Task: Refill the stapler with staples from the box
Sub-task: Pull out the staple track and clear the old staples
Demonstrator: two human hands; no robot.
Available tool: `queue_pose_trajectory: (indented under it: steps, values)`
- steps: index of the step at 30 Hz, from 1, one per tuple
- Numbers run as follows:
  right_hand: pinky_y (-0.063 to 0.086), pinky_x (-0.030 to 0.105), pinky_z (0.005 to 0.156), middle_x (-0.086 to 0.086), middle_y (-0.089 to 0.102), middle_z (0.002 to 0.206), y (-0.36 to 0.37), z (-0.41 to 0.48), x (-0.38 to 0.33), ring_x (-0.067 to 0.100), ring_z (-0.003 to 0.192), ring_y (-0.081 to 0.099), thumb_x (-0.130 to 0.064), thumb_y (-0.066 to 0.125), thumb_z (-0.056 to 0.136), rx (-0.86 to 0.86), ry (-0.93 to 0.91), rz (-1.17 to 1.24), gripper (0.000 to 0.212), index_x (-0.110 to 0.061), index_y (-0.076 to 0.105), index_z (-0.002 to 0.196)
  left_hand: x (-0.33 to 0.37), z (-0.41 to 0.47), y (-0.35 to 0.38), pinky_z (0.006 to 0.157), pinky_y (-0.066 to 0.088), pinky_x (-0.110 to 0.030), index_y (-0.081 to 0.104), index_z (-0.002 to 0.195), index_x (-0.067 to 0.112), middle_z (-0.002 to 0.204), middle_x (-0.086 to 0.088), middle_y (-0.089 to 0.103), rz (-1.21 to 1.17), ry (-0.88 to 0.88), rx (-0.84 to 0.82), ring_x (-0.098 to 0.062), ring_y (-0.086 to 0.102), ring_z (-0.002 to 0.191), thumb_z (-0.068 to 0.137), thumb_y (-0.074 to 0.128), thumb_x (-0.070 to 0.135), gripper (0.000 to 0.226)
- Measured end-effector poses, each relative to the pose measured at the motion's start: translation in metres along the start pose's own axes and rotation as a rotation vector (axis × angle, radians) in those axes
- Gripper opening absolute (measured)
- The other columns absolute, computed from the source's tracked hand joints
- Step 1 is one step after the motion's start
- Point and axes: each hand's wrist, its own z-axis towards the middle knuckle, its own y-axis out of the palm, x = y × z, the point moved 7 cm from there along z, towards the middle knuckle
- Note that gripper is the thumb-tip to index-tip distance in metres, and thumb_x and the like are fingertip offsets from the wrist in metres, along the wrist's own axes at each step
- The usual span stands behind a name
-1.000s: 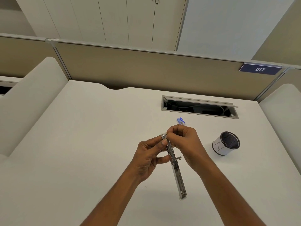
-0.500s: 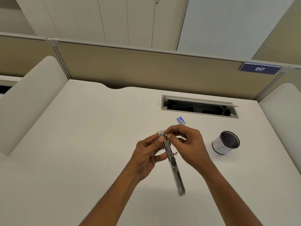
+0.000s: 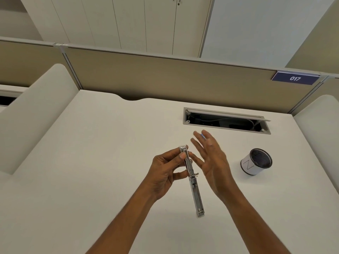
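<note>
Stapler [image 3: 191, 177], a slim silver metal one swung open into a long strip, is hanging above the smooth white desk [image 3: 91, 162], pinched near its top by the left hand [image 3: 166, 171]. Just beside it, the right hand [image 3: 211, 160] is hovering with fingers spread, gripping nothing, partly hiding a small blue box [image 3: 203, 136] beyond. Right of the stapler, a white cylinder with a black mesh top [image 3: 256, 161] is sitting near the beige fabric partition [image 3: 165, 79].

Two bare arms, nothing worn.
The left hand [image 3: 165, 171] and right hand [image 3: 212, 162] both come in uncovered, forearms bare right down to the bottom edge, and there are short, plain fingernails on the left fingertips [image 3: 182, 155].
</note>
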Motion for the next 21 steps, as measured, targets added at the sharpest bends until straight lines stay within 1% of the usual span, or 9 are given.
queue_pose_trajectory:
  steps: [2,4,6,8,11,12,16,18,21]
  values:
    - [0.033,0.046,0.121,-0.015,0.045,0.156,0.012,-0.004,0.008,0.009,0.147,0.038,-0.071,0.034,0.091,-0.171,0.08,-0.081,0.074,-0.031,0.042,0.151,0.0,0.001,0.002,0.072,0.065,-0.034,0.079,0.119,0.013,0.109,-0.007,0.08,0.006,-0.001,-0.023,-0.018,0.076,0.098,0.087,0.08,0.026,0.034]
    - [0.032,0.045,0.121,-0.015,0.043,0.158,0.019,-0.006,0.01,0.011,0.149,0.037,-0.085,0.032,0.081,-0.246,0.11,-0.123,0.086,-0.035,0.041,0.152,0.001,0.001,0.003,0.073,0.065,-0.035,0.079,0.118,0.013,0.107,-0.007,0.08,0.01,0.001,-0.03,-0.019,0.076,0.098,0.086,0.082,0.027,0.035]
    - [0.036,0.044,0.119,-0.012,0.039,0.16,0.012,-0.002,0.005,0.013,0.149,0.037,-0.08,0.03,0.084,-0.142,0.062,0.007,0.085,-0.035,0.03,0.156,0.001,0.001,0.003,0.072,0.065,-0.033,0.081,0.115,0.015,0.105,-0.006,0.081,0.015,0.0,-0.028,-0.017,0.077,0.095,0.083,0.084,0.03,0.036]
    - [0.035,0.044,0.119,-0.012,0.032,0.164,0.006,-0.002,0.004,0.014,0.151,0.032,-0.077,0.024,0.087,-0.067,0.055,0.063,0.083,-0.034,0.022,0.158,0.0,0.002,0.003,0.075,0.066,-0.037,0.081,0.116,0.016,0.106,-0.006,0.081,0.021,0.0,-0.023,-0.018,0.076,0.097,0.081,0.086,0.032,0.038]
    - [0.029,0.044,0.12,-0.011,0.038,0.162,0.021,-0.01,0.016,0.013,0.15,0.035,-0.094,0.028,0.073,-0.246,0.142,-0.091,0.098,-0.04,0.033,0.154,0.0,0.003,0.002,0.084,0.065,-0.044,0.078,0.12,0.013,0.107,-0.007,0.079,0.025,0.007,-0.02,-0.022,0.072,0.101,0.085,0.083,0.028,0.039]
    - [0.03,0.045,0.119,-0.012,0.041,0.16,0.022,-0.01,0.015,0.014,0.148,0.038,-0.095,0.03,0.072,-0.263,0.137,-0.071,0.099,-0.039,0.035,0.154,0.0,0.003,0.002,0.083,0.064,-0.044,0.078,0.121,0.013,0.106,-0.007,0.079,0.031,0.008,-0.02,-0.022,0.071,0.102,0.085,0.082,0.027,0.039]
    - [0.034,0.053,0.119,-0.009,0.049,0.154,0.005,-0.001,0.013,0.017,0.142,0.048,-0.078,0.028,0.084,-0.061,0.13,0.184,0.086,-0.032,0.03,0.156,0.002,0.002,0.003,0.079,0.063,-0.038,0.079,0.12,0.016,0.106,-0.005,0.08,0.04,0.01,-0.022,-0.02,0.075,0.1,0.084,0.081,0.029,0.039]
    - [0.033,0.049,0.12,-0.01,0.051,0.153,0.008,-0.004,0.018,0.015,0.143,0.047,-0.082,0.028,0.081,-0.08,0.151,0.119,0.089,-0.031,0.036,0.154,0.001,0.004,0.004,0.082,0.063,-0.042,0.078,0.12,0.014,0.108,-0.007,0.08,0.037,0.007,-0.022,-0.022,0.073,0.102,0.085,0.081,0.028,0.038]
    - [0.035,0.042,0.116,-0.011,0.056,0.148,0.015,-0.008,0.027,0.012,0.14,0.05,-0.086,0.026,0.077,-0.153,0.202,0.036,0.093,-0.031,0.045,0.15,-0.001,0.004,0.002,0.08,0.063,-0.039,0.079,0.12,0.014,0.109,-0.008,0.08,0.02,-0.003,-0.009,-0.02,0.074,0.104,0.084,0.082,0.028,0.038]
